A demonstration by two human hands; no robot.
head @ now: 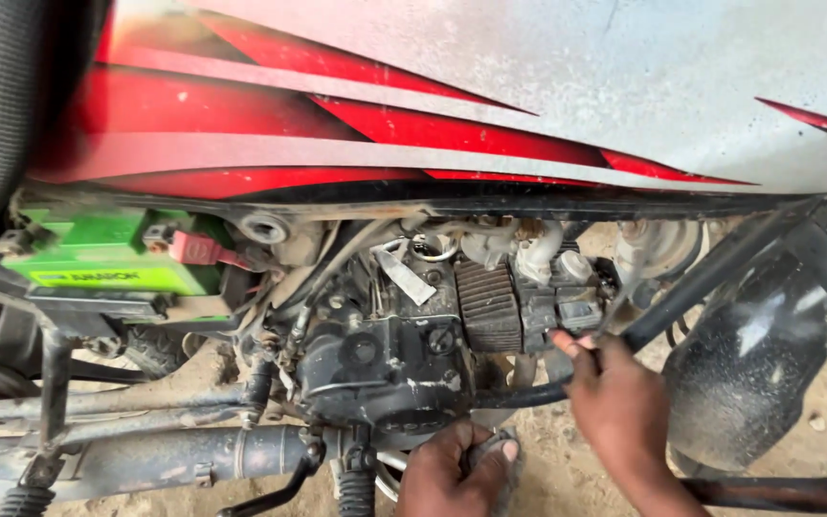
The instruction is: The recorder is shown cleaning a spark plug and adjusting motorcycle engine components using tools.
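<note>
I look down at a motorcycle with a red and grey fuel tank and a dirty black engine beneath it. My left hand is under the engine, fingers closed around a grey rag pressed against the lower casing. My right hand reaches to the engine's right side, fingertips touching a black part next to the ribbed cylinder. Whether it grips anything is unclear.
A green battery with a red terminal cap sits at the left under the black seat. The exhaust pipe runs low left. A black frame tube and mudguard stand at the right. Sandy ground lies below.
</note>
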